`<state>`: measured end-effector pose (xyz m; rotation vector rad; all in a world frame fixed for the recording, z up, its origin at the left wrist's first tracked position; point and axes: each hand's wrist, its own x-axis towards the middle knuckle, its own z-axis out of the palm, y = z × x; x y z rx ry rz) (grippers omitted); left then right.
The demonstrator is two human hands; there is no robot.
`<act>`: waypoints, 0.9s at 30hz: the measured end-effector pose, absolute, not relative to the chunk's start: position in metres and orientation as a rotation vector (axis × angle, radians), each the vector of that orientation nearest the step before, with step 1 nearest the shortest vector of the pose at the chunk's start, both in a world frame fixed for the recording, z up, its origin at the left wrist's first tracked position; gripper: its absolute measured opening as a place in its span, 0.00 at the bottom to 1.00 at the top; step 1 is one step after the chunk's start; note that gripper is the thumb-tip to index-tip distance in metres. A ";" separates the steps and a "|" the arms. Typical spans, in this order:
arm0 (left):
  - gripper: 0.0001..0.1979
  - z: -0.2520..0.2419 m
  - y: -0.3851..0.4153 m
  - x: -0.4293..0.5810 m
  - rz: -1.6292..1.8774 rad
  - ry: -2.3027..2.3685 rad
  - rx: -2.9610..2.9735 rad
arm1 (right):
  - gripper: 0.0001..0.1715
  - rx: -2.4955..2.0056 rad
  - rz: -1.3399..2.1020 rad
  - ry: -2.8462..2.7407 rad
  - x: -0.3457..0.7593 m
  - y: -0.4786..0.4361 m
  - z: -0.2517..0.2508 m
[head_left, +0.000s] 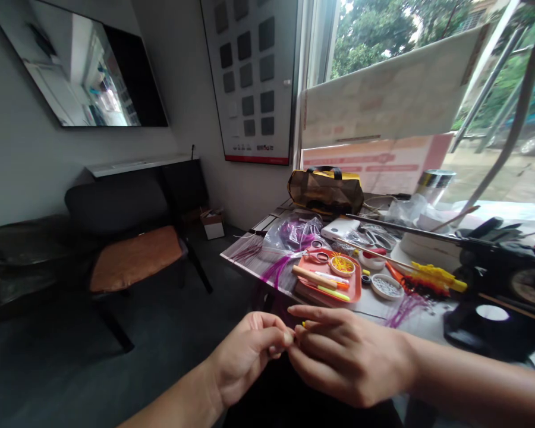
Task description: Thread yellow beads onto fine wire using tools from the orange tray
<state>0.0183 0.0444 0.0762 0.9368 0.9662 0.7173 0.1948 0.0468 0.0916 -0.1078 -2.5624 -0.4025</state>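
My left hand (245, 353) and my right hand (345, 353) meet in front of me, below the near edge of a cluttered table (374, 309). The left thumb and forefinger are pinched together where they touch the right fingers. A tiny yellow piece (304, 324) shows between the two hands; it is too small to name. The right hand's fingers curl loosely, with the forefinger stretched out leftward. Just beyond the hands an orange tray (354, 288) holds scissors, a small dish of yellow bits (342, 265) and a few pens.
Purple thread (294, 233) in a plastic bag, a yellow-and-brown bag (325, 189), a small white dish (386, 286), yellow-orange tufts (432, 276) and a black device (494, 315) crowd the table. A chair with an orange cushion (136, 258) stands left. Windows are behind the table.
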 end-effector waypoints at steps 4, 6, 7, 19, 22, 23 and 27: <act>0.05 0.076 0.035 0.020 0.932 1.026 1.543 | 0.17 -0.680 0.396 -2.361 0.187 0.047 0.090; 0.07 0.072 0.030 0.019 1.125 1.068 2.007 | 0.11 -0.940 0.930 -2.089 0.182 0.049 0.087; 0.08 0.069 0.029 0.017 1.230 1.052 2.228 | 0.10 -0.993 1.172 -1.946 0.179 0.050 0.084; 0.05 0.088 0.041 0.013 0.819 1.066 1.597 | 0.11 -0.423 0.030 -2.511 0.190 0.046 0.096; 0.03 0.087 0.047 0.015 0.674 0.974 1.029 | 0.13 -0.063 -0.511 -2.580 0.195 0.044 0.098; 0.03 0.086 0.047 0.016 0.661 0.960 0.969 | 0.13 -0.046 -0.552 -2.579 0.195 0.045 0.097; 0.01 0.080 0.043 0.019 0.730 0.955 0.982 | 0.19 -0.211 -0.290 -2.556 0.192 0.048 0.093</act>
